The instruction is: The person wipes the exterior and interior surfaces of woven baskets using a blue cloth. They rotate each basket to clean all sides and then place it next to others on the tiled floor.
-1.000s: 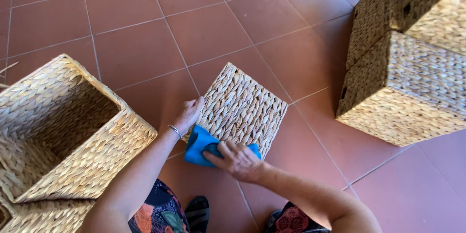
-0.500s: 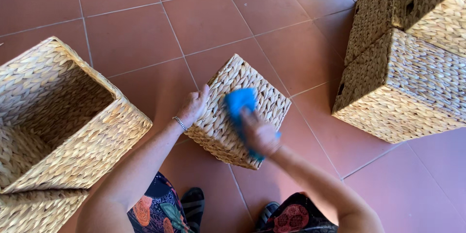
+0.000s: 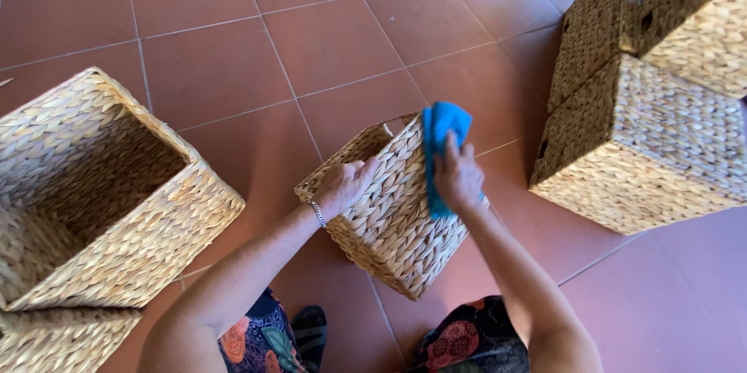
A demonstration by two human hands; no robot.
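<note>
Bare arms, no sleeves; thin silver chain bracelet on L wrist; dark floral-print garment, orange/red/green; dark shoe.
</note>
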